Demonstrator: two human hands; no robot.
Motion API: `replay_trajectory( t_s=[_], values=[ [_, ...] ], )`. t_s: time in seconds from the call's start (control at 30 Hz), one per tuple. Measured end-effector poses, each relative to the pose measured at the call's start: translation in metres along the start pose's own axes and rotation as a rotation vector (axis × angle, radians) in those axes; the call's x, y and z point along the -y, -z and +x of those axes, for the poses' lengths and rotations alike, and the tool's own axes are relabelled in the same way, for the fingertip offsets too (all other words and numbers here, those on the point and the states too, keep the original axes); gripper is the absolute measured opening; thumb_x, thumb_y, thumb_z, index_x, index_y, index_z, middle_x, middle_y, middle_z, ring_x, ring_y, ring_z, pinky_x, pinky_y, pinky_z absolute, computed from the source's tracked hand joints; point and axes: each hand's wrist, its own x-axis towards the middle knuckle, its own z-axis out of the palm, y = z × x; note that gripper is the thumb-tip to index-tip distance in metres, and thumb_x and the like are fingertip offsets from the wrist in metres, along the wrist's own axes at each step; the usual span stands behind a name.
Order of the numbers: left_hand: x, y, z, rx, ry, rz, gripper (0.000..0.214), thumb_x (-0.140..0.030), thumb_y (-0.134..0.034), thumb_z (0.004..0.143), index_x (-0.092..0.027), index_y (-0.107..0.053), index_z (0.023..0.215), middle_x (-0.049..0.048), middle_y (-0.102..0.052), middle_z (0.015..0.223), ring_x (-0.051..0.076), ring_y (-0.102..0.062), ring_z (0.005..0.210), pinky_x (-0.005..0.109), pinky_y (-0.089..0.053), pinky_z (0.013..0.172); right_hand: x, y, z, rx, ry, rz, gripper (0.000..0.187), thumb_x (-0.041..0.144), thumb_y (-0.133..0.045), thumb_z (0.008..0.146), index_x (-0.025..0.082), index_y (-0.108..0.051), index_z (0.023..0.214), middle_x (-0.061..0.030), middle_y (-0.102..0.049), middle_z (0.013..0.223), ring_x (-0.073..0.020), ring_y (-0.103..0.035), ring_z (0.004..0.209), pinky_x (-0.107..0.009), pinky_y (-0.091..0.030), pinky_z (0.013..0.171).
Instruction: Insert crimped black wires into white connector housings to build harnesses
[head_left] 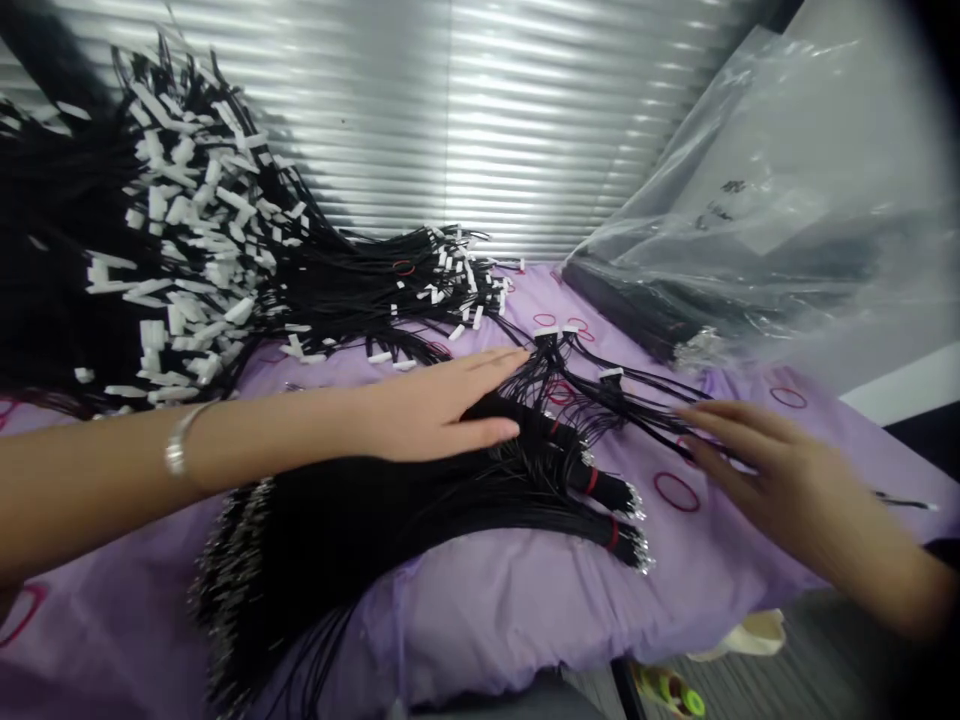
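My left hand lies stretched over black wires, palm down, its thumb apart from the fingers. Beneath it spreads a large bundle of black wires, tied at the right with red bands, bare metal terminals showing at the ends. Just past my fingertips are several thin wires with white connectors. They run right to my right hand, whose thumb and fingers close around the black wires; the exact grip is partly hidden.
A big heap of black cables with white connectors fills the left, and a smaller bundle lies behind. Clear plastic bags stand at the back right. Red rubber bands lie on the purple cloth. Corrugated metal borders the back.
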Motion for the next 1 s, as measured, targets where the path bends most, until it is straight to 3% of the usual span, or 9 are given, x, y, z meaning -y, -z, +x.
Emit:
replay_trajectory(
  t_s=[0.1, 0.17, 0.27, 0.37, 0.43, 0.57, 0.7, 0.9, 1.0],
  values=[
    [-0.015, -0.014, -0.04, 0.081, 0.136, 0.105, 0.093, -0.062, -0.049, 0.093, 0.002, -0.022, 0.156, 0.025, -0.014, 0.165, 0.036, -0.014, 0.153, 0.049, -0.023, 0.123, 0.022, 0.028, 0.026, -0.035, 0.029, 0.018, 0.037, 0.015, -0.063, 0.089, 0.031, -0.061, 0.122, -0.0103, -0.066, 0.115, -0.0279, -0.07, 0.096, -0.043, -0.059, 0.083],
    [-0.02, -0.033, -0.063, 0.066, 0.142, 0.271, 0.071, -0.044, -0.047, 0.1, 0.002, -0.034, 0.152, 0.0269, -0.021, 0.163, 0.04, -0.014, 0.152, 0.057, -0.024, 0.121, 0.041, 0.036, 0.047, -0.034, 0.133, 0.091, 0.032, 0.015, -0.063, 0.088, 0.027, -0.061, 0.118, -0.0095, -0.066, 0.112, -0.0249, -0.069, 0.094, -0.039, -0.059, 0.079],
    [-0.022, -0.056, -0.087, -0.069, 0.027, 0.463, 0.043, -0.022, -0.048, 0.1, -0.002, -0.057, 0.137, 0.0246, -0.037, 0.158, 0.039, -0.023, 0.151, 0.057, -0.022, 0.121, 0.073, 0.031, 0.078, -0.036, 0.298, 0.162, 0.022, 0.016, -0.059, 0.091, 0.019, -0.063, 0.113, -0.01, -0.065, 0.108, -0.0218, -0.067, 0.094, -0.036, -0.058, 0.08],
    [-0.023, -0.062, -0.094, -0.145, -0.022, 0.4, 0.039, -0.036, -0.057, 0.097, -0.005, -0.07, 0.116, 0.0226, -0.059, 0.141, 0.037, -0.047, 0.137, 0.049, -0.037, 0.115, 0.1, 0.015, 0.104, 0.046, 0.445, 0.156, 0.02, 0.016, -0.056, 0.094, 0.014, -0.065, 0.112, -0.011, -0.066, 0.104, -0.0215, -0.066, 0.094, -0.036, -0.056, 0.082],
    [-0.021, -0.059, -0.092, -0.183, -0.023, 0.332, 0.036, -0.039, -0.064, 0.092, -0.007, -0.073, 0.104, 0.02, -0.068, 0.125, 0.036, -0.059, 0.121, 0.047, -0.048, 0.105, 0.111, 0.003, 0.117, 0.226, 0.488, 0.159, 0.019, 0.019, -0.056, 0.095, 0.014, -0.069, 0.107, -0.01, -0.067, 0.098, -0.021, -0.065, 0.088, -0.036, -0.055, 0.077],
    [-0.014, -0.051, -0.084, -0.23, -0.063, 0.236, 0.015, -0.013, -0.057, 0.091, -0.01, -0.072, 0.092, 0.0138, -0.07, 0.112, 0.03, -0.062, 0.109, 0.042, -0.052, 0.098, 0.121, -0.013, 0.129, 0.639, 0.504, 0.277, 0.014, 0.028, -0.063, 0.093, 0.018, -0.072, 0.094, -0.0072, -0.064, 0.095, -0.0181, -0.061, 0.084, -0.032, -0.051, 0.075],
    [-0.011, -0.029, -0.087, -0.182, -0.014, 0.111, 0.022, -0.01, -0.047, 0.095, -0.014, -0.068, 0.089, 0.0098, -0.07, 0.101, 0.025, -0.064, 0.098, 0.037, -0.052, 0.09, 0.128, -0.014, 0.128, 0.723, 0.463, 0.297, 0.02, 0.023, -0.052, 0.098, 0.016, -0.064, 0.085, -0.0071, -0.06, 0.095, -0.0188, -0.057, 0.087, -0.033, -0.047, 0.08],
    [-0.001, 0.013, -0.11, 0.072, 0.303, 0.056, 0.027, -0.027, -0.047, 0.098, -0.021, -0.061, 0.076, -0.0004, -0.063, 0.064, 0.018, -0.056, 0.05, 0.03, -0.035, 0.046, 0.153, 0.0, 0.147, 0.86, 0.234, 0.463, 0.022, 0.027, -0.04, 0.102, 0.016, -0.056, 0.092, -0.0045, -0.059, 0.087, -0.0144, -0.055, 0.077, -0.027, -0.043, 0.07],
    [0.013, 0.024, -0.128, -0.08, 0.219, 0.108, 0.027, -0.036, -0.059, 0.09, -0.023, -0.062, 0.066, -0.0023, -0.06, 0.056, 0.016, -0.05, 0.045, 0.029, -0.034, 0.047, 0.177, -0.001, 0.163, 0.962, 0.194, 0.663, 0.017, 0.023, -0.042, 0.101, 0.016, -0.056, 0.095, -0.0008, -0.06, 0.08, -0.0103, -0.052, 0.067, -0.023, -0.041, 0.062]
  ],
)
